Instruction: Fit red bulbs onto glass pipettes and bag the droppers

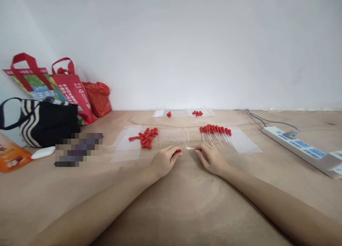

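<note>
Close to the row of clear tubes [174,137], pinches red rubbery bulb [177,151] in curled left hand [166,160], slim transparent tube [190,148] in right hand [211,159].

A red dropper bulb [177,152] is held in the left hand [166,161], apart from a clear tube [190,148] held sideways in the right hand [211,158]. Loose bulbs [146,138] are heaped left of a tube row [173,136]; bulb-capped droppers [216,129] are ranged right.
</note>
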Demonstrator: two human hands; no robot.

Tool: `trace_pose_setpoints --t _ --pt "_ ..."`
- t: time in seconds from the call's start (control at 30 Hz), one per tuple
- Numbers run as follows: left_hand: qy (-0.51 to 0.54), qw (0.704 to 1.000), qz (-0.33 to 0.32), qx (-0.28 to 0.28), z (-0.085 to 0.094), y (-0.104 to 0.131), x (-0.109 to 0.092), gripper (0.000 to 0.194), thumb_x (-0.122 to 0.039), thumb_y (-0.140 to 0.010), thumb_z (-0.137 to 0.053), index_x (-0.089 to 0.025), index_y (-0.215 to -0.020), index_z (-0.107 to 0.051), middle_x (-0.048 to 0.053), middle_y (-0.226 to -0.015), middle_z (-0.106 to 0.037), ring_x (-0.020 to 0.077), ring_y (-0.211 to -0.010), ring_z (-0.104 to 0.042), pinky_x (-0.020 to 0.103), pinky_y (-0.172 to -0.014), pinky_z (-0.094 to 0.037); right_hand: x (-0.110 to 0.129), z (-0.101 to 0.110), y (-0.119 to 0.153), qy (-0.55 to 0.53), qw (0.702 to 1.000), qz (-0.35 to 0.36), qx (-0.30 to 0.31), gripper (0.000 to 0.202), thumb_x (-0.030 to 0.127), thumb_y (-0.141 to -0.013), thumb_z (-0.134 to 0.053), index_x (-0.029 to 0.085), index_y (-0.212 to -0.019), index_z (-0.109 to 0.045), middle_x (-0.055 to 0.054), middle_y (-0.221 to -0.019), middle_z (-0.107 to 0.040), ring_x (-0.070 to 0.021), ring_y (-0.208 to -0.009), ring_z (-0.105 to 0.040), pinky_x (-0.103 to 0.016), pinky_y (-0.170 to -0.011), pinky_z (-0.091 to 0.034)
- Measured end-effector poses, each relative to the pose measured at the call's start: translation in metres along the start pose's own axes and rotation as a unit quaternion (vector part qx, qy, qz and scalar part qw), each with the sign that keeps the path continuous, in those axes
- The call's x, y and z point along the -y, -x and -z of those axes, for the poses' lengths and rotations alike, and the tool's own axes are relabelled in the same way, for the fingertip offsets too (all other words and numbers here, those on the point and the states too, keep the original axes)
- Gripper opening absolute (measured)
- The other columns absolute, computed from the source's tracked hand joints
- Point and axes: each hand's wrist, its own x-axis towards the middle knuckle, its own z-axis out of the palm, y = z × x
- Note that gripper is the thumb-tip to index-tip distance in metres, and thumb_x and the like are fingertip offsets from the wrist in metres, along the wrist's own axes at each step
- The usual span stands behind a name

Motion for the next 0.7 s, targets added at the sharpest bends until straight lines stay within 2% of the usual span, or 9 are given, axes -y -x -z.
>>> trace_pose_setpoints --t 0.17,0.47,0.7 --pt "0.008 1.000 0.010 0.011 -0.0009 -0.0002 -0.0034 0.017 -0.026 -0.085 -0.044 -0.015 -0.084 -0.057 0.003 -0.077 -0.060 0.0141 -0.070 -0.056 0.025 -0.065 -0.045 0.0067 -0.0007 -0.0034 -0.007 1.000 0.002 0.018 0.016 0.022 -0.086 -0.035 0.017 -0.083 -0.050 -0.004 -0.077 -0.060 -0.0135 -0.067 -0.051 -0.029 -0.067 -0.030" --pt "0.051 0.999 -0.010 0.013 -0.0016 0.0000 -0.0032 0.019 -0.020 -0.086 -0.041 -0.015 -0.095 -0.057 0.005 -0.084 -0.061 0.0141 -0.077 -0.057 0.026 -0.070 -0.046 0.0090 -0.0007 -0.0042 0.000 0.999 0.028 0.039 0.017 0.020 -0.086 -0.035 0.018 -0.085 -0.052 -0.003 -0.078 -0.060 -0.0127 -0.068 -0.051 -0.028 -0.066 -0.027" --pt "0.049 0.998 -0.016 0.031 -0.0004 0.0009 -0.0035 0.019 -0.019 -0.086 -0.041 -0.013 -0.087 -0.060 0.005 -0.078 -0.061 0.0136 -0.071 -0.056 0.024 -0.066 -0.045 0.0055 0.0012 -0.0050 0.006 0.997 0.054 0.062 0.019 0.020 -0.085 -0.036 0.017 -0.082 -0.055 -0.002 -0.073 -0.059 -0.0116 -0.063 -0.047 -0.028 -0.066 -0.024"
